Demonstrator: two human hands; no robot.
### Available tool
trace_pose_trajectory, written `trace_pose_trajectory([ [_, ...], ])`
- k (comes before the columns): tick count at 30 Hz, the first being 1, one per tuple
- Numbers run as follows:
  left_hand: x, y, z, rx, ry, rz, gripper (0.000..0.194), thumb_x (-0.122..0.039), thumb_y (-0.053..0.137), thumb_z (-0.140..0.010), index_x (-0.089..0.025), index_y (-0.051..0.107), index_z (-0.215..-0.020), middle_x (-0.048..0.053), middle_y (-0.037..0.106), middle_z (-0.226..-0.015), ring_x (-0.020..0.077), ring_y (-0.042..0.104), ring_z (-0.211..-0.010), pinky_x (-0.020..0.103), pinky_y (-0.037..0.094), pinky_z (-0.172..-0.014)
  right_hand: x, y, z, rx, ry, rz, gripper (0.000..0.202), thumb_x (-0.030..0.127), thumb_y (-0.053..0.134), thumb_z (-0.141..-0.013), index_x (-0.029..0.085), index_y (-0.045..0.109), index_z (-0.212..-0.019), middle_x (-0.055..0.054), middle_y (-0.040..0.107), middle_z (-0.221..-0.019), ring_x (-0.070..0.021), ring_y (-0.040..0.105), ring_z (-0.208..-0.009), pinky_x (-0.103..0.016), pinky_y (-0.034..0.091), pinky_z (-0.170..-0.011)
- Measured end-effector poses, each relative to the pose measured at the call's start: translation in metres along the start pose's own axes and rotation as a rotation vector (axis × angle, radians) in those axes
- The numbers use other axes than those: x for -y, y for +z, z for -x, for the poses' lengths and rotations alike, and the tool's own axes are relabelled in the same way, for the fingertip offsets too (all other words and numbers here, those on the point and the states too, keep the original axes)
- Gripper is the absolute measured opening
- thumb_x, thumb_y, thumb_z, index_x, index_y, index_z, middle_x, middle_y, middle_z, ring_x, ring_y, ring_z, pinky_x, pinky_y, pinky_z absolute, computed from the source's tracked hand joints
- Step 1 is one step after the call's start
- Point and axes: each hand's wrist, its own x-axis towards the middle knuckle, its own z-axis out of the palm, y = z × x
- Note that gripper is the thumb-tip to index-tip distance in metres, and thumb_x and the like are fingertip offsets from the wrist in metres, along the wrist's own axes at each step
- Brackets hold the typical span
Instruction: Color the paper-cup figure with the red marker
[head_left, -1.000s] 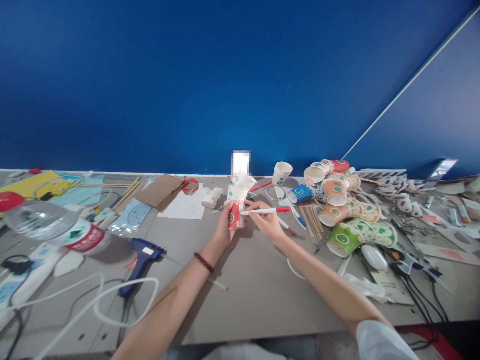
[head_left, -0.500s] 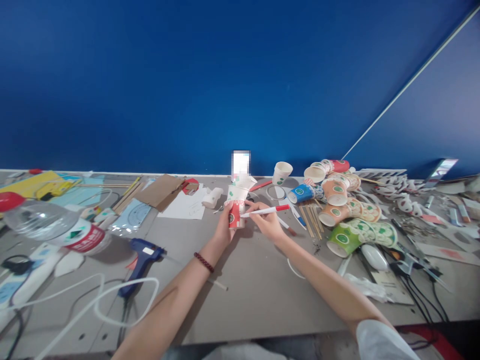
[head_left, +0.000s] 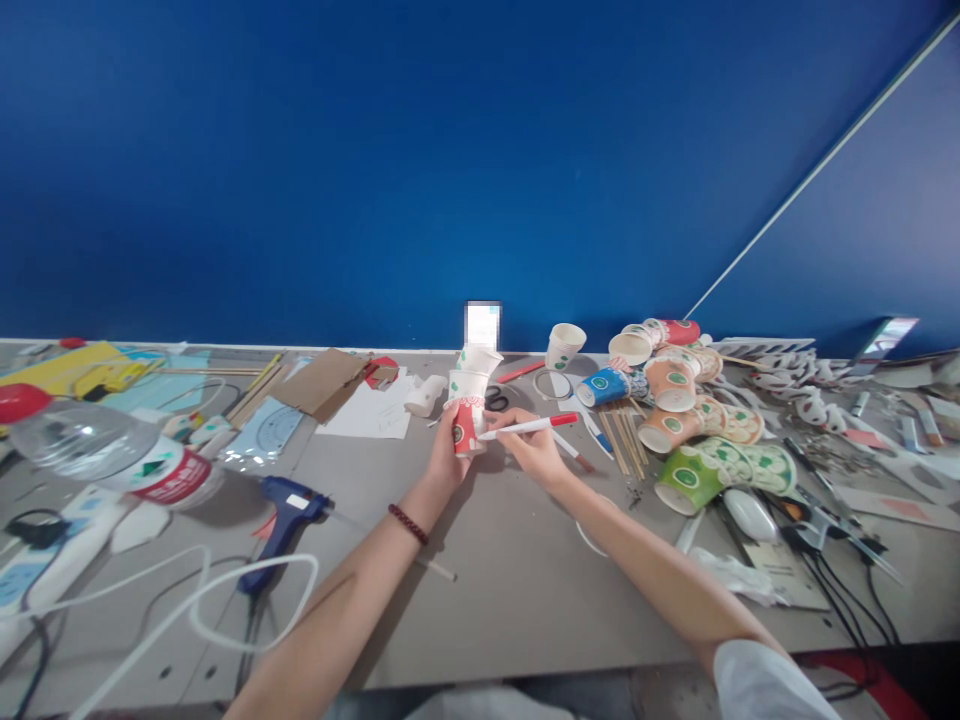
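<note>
A stack of joined paper cups [head_left: 469, 385], partly red at the lower end and white with green marks above, is held upright in my left hand [head_left: 448, 452]. The fingers of that hand wrap round the red part. A red-and-white marker [head_left: 536, 425] is pinched in my right hand [head_left: 534, 447], its tip at or very near the red cup's right side; whether it touches is too small to tell. Dark scissors handles [head_left: 496, 400] show just behind my right fingers. Beyond the cups, a phone [head_left: 483, 322] with a bright blurred screen stands against the blue wall.
Painted cups [head_left: 686, 478] and wooden sticks [head_left: 621, 440] lie to the right. On the left are a blue glue gun [head_left: 281, 525], a large bottle [head_left: 112, 450], loose white cables and cardboard [head_left: 322, 385]. A white cup [head_left: 564, 347] stands near the wall.
The cup stack has tilted slightly left at its top, uncovering the scissors handles. The marker's tip has shifted a little left and down with my right hand.
</note>
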Motion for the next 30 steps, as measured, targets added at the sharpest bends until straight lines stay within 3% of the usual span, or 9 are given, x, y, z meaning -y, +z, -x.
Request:
trace_pose_trajectory([
  [8,-0.0002,0.0024,0.0018,-0.004,0.003,0.006,0.043,-0.053,0.077,-0.07,-0.019,0.068,-0.095,0.002,0.071,-0.081,0.0147,0.066,-0.068,0.024,0.049,-0.056,-0.0004,0.0023,0.0019,0.038,-0.012,0.085,0.008,0.031,0.068,-0.076,0.023,0.068,-0.076,-0.007,0.077,-0.092,-0.0326,0.069,-0.116,-0.044,0.054,-0.093],
  [16,0.0001,0.0045,0.0035,-0.043,0.035,-0.009,0.042,-0.051,0.078,-0.07,-0.018,0.067,-0.094,0.002,0.071,-0.081,0.0162,0.067,-0.071,0.026,0.05,-0.062,0.0041,0.0019,0.0027,0.077,-0.049,0.071,0.008,0.029,0.068,-0.073,0.023,0.069,-0.068,-0.007,0.077,-0.084,-0.0328,0.07,-0.112,-0.045,0.052,-0.097],
  [23,0.001,0.001,0.002,0.0,0.022,-0.031,0.044,-0.054,0.076,-0.071,-0.019,0.067,-0.095,0.003,0.071,-0.082,0.0163,0.066,-0.072,0.026,0.049,-0.06,-0.0034,0.0001,0.0021,0.035,-0.014,0.116,0.01,0.03,0.067,-0.075,0.023,0.072,-0.08,-0.008,0.078,-0.095,-0.0324,0.068,-0.117,-0.046,0.052,-0.099],
  [30,0.0006,0.0041,0.0037,-0.022,0.048,-0.026,0.044,-0.053,0.077,-0.07,-0.017,0.066,-0.095,0.004,0.071,-0.083,0.016,0.066,-0.072,0.026,0.05,-0.062,0.0036,0.0014,0.0029,0.077,-0.031,0.092,0.006,0.027,0.066,-0.072,0.023,0.069,-0.068,-0.006,0.078,-0.081,-0.0341,0.068,-0.119,-0.047,0.051,-0.1],
])
